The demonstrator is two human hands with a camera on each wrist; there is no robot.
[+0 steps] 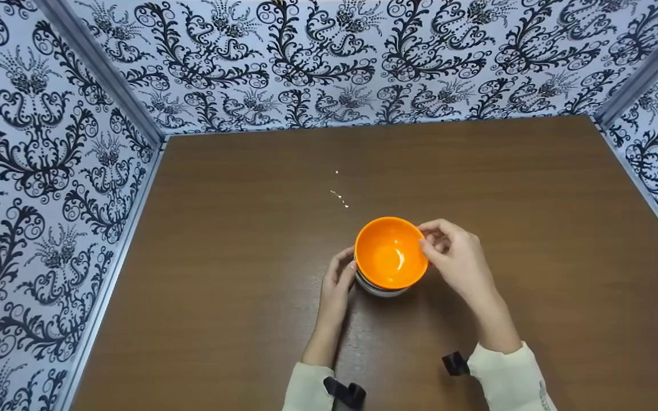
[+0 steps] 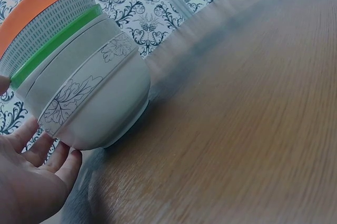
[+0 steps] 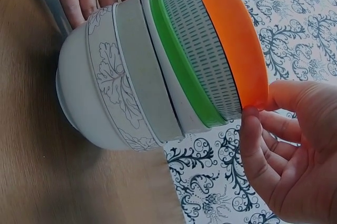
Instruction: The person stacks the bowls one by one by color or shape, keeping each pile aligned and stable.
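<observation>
A stack of bowls stands upright on the brown table. On top is an orange bowl (image 1: 392, 251), its inside showing in the head view. Beneath it come a bowl with grey-green dashes (image 3: 200, 45), a green-rimmed bowl (image 3: 181, 68) and, at the bottom, a white bowl with leaf drawings (image 2: 100, 89). Whether the pale band above the leaves is a separate bowl, I cannot tell. My right hand (image 1: 459, 257) pinches the orange bowl's rim between thumb and fingers. My left hand (image 1: 337, 285) holds the stack's left side, its fingertips against the leaf-patterned bowl and its thumb higher up.
The wooden table (image 1: 237, 228) extends around the stack. Black-and-white patterned panels (image 1: 329, 63) border its back and sides. Small bright specks (image 1: 339, 197) show on the tabletop beyond the bowls. Dark straps (image 1: 345, 393) sit at both cuffs.
</observation>
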